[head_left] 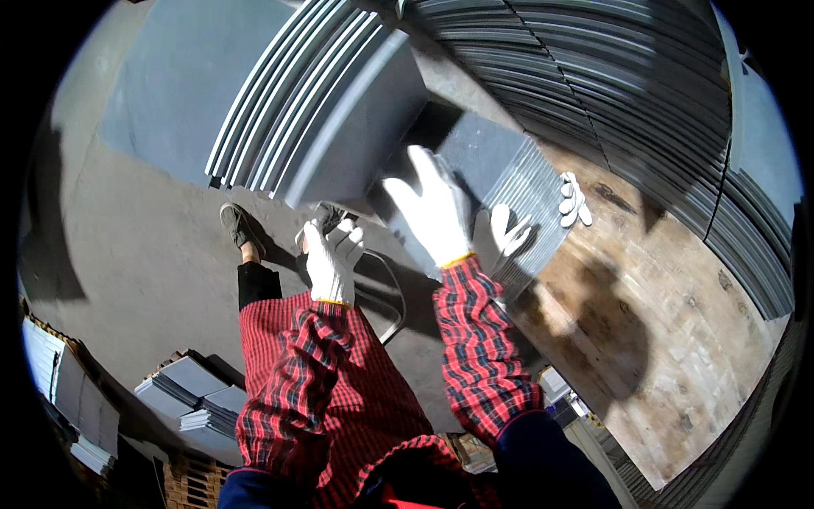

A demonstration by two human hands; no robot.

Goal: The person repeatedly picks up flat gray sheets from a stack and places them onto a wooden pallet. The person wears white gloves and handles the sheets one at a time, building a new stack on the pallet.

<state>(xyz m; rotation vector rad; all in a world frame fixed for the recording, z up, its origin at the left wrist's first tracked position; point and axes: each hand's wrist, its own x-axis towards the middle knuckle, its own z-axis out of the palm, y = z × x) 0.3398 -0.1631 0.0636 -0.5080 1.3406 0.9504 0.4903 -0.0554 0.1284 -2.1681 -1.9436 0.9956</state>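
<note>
Panels (pixel 284 114), thin and grey, show in the head view as a row with pale edges, up and left of the pile (pixel 479 148). They seem to be set edge-up and close together so that they brace one another and each edge can be reached singly. Nearest the pile on that side, the front panel (pixel 373 114) tilts, its pale edge blurred; what props it I cannot tell.

The right hand (pixel 434 204) is over the pile's left part, thumb and fingers spread wide, with nothing seen between them. Such a spread would suit a flat face or a broad edge, though whether it touches the pile is unclear. The left hand (pixel 334 259), left of the pile and just below the front panel, has half-curled fingers with a gap at the thumb, and no thing shows in them.

One glove (pixel 511 233) lies on the pile, and another (pixel 575 201) rests at its right edge, probably put there to be within reach. The board (pixel 670 365) spreads right of and below the pile, likely as a flat base. Tall stacks (pixel 585 85) stand above and right of the pile, packed tight, perhaps for steadiness.
</note>
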